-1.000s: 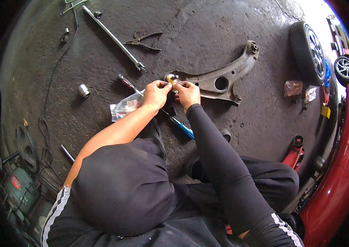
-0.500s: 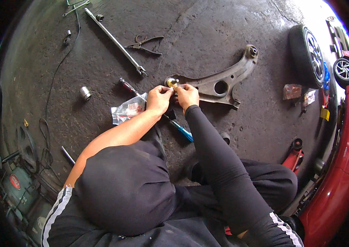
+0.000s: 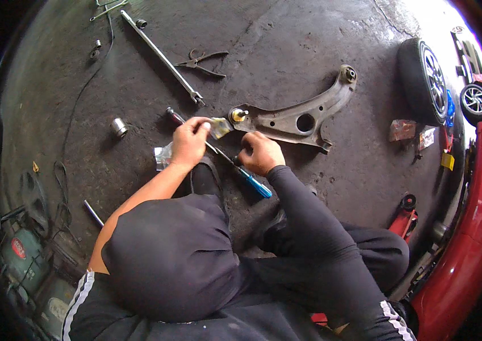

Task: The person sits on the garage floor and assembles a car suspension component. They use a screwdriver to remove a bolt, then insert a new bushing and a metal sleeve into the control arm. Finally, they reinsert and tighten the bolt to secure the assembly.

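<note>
The left hand (image 3: 190, 142) pinches a small clear packet (image 3: 220, 128) between thumb and fingers, beside the end of a metal car arm (image 3: 286, 124) that lies on the floor (image 3: 309, 51). At that end stands a bolt (image 3: 242, 113) with yellow grease around its base. The right hand (image 3: 265, 154) is just below the arm, its fingers curled; whether they grip anything, I cannot tell. Near it lies a screwdriver with a blue handle (image 3: 259, 185). Pliers (image 3: 209, 55) and a long wrench (image 3: 161, 58) lie farther off.
</note>
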### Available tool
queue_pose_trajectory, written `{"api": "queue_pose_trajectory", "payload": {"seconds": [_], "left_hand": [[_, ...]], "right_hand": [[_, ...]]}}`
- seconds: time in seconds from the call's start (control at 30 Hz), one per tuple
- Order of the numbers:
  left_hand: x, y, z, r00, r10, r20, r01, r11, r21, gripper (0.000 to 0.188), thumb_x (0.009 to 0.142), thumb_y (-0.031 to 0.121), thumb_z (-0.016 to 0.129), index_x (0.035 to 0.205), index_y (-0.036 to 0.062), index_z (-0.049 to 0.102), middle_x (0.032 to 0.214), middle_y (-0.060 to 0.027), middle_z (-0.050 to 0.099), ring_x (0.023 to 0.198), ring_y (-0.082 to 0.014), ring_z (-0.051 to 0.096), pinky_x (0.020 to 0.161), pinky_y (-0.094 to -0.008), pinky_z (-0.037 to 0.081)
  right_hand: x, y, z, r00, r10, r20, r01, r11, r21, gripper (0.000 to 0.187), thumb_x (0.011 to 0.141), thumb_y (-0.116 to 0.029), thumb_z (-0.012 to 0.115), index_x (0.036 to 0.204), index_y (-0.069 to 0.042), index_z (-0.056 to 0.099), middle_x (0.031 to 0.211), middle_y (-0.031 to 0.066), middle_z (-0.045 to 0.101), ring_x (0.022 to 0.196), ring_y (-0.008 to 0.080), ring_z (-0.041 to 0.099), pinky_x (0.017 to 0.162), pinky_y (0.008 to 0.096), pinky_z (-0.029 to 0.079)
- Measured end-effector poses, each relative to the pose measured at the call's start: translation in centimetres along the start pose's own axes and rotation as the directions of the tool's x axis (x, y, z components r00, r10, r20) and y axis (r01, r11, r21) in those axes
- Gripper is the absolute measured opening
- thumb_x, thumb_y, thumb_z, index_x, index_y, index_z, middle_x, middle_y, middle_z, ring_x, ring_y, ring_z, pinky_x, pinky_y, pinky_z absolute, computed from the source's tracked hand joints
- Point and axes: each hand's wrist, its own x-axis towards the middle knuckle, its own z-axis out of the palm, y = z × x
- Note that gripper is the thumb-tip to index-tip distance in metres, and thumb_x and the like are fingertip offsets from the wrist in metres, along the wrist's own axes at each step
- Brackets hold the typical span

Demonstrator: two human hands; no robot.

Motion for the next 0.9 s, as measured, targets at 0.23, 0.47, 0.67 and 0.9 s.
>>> {"api": "queue_pose_trajectory", "payload": {"seconds": [0.23,0.47,0.67,0.9], "left_hand": [[-1.7,-4.5,-10.6,0.941,0.019,-0.337,-0.019,1.000,0.003,0.022,0.111,0.016,0.070,0.122,-0.0001,0.080,0.105,-0.0063,0.082,0.095,-0.0142,0.075,0.090,-0.0334,0.060],[-5.7,-13.6,-18.7,0.836,-0.148,-0.528,0.247,0.961,0.121,0.023,0.109,0.017,0.070,0.120,0.0003,0.080,0.108,-0.0124,0.084,0.099,-0.0220,0.079,0.092,-0.0380,0.059],[-8.1,-15.3,-18.5,0.742,-0.082,-0.666,0.399,0.851,0.340,0.038,0.106,0.025,0.072,0.138,0.0047,0.074,0.130,-0.0197,0.076,0.123,-0.0343,0.072,0.109,-0.0462,0.054],[-7.0,-11.1,-14.6,0.786,0.090,-0.612,0.316,0.792,0.523,0.059,0.102,0.031,0.075,0.155,0.0086,0.060,0.154,-0.0238,0.057,0.145,-0.0440,0.052,0.125,-0.0576,0.039]], "right_hand": [[1.2,-1.6,-0.1,0.828,-0.301,0.472,0.469,0.834,-0.291,0.041,0.091,-0.028,0.080,0.129,-0.015,0.073,0.125,0.0127,0.069,0.126,0.0348,0.069,0.101,0.0479,0.062],[2.4,-1.3,-2.5,0.901,-0.152,0.407,0.240,0.955,-0.175,0.049,0.092,-0.041,0.081,0.129,-0.009,0.074,0.124,0.0197,0.077,0.118,0.0413,0.075,0.105,0.0504,0.060],[1.9,-0.7,-3.9,0.980,0.122,0.159,-0.103,0.987,-0.123,0.090,0.092,-0.046,0.082,0.162,0.000,0.050,0.114,0.0222,0.080,0.112,0.0412,0.078,0.102,0.0485,0.060],[0.4,-3.1,0.4,0.963,0.253,0.089,-0.266,0.946,0.187,0.123,0.088,-0.044,0.085,0.178,0.007,0.018,0.108,0.0236,0.083,0.105,0.0399,0.081,0.103,0.0440,0.061]]}}
